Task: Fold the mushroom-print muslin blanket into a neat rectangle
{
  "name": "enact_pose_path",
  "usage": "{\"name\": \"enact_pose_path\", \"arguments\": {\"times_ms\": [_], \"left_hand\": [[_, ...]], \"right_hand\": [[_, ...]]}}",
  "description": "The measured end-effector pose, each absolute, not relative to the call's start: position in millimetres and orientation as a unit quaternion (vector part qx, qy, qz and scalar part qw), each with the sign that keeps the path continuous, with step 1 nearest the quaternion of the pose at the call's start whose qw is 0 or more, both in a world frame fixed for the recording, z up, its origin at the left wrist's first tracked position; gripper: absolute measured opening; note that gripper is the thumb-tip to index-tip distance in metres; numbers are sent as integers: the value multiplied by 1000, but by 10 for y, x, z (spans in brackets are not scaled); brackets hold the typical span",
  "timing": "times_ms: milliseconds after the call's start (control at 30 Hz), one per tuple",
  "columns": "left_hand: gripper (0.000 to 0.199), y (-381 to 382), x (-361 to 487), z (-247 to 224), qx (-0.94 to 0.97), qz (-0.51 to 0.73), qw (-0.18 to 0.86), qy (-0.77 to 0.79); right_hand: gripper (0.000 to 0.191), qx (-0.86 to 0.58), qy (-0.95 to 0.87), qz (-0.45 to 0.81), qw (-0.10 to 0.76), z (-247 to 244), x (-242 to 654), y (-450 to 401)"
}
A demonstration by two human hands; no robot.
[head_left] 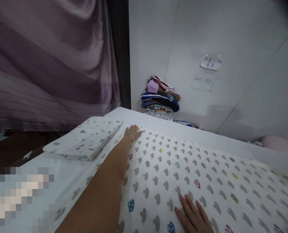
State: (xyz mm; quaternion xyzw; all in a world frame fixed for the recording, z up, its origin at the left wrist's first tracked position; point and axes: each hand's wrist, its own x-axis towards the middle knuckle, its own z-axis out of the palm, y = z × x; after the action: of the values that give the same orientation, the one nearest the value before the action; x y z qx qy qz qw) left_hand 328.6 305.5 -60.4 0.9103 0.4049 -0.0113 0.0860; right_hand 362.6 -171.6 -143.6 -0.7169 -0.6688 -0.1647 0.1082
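Observation:
A white cloth printed with grey and coloured mushrooms [168, 171] lies spread over the white table [124, 115]. My left hand [133, 131] rests on its far left corner area, fingers apart, with a thin bracelet at the wrist. Nearer to me, my right hand [193, 215] lies flat on the cloth at the bottom of the view, its fingers spread. To the left of my left arm sits a folded white cloth with small grey prints [85, 139].
Against the white wall behind the table stands a stack of folded fabrics [160, 97]. Two handwritten paper signs [210, 62] hang on that wall. A purple curtain [53, 64] covers the left side. Something pink [280, 144] lies beyond the table at right.

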Motion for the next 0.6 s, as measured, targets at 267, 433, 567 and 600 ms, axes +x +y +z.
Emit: {"name": "enact_pose_path", "arguments": {"times_ms": [267, 433, 567, 600], "left_hand": [[68, 2755, 3216, -520, 924, -12, 73, 376], [69, 2652, 3213, -533, 921, -25, 63, 384], [73, 2809, 3235, -598, 903, -30, 70, 422], [75, 2858, 3245, -614, 901, -32, 71, 428]], "right_hand": [[68, -703, -692, -139, 88, -1036, 3563, -1694], [64, -722, -683, -52, 96, -924, 3514, -1727], [63, -724, -679, -11, 120, -945, 3539, -1733], [63, -724, -679, -4, 123, -951, 3542, -1731]]}}
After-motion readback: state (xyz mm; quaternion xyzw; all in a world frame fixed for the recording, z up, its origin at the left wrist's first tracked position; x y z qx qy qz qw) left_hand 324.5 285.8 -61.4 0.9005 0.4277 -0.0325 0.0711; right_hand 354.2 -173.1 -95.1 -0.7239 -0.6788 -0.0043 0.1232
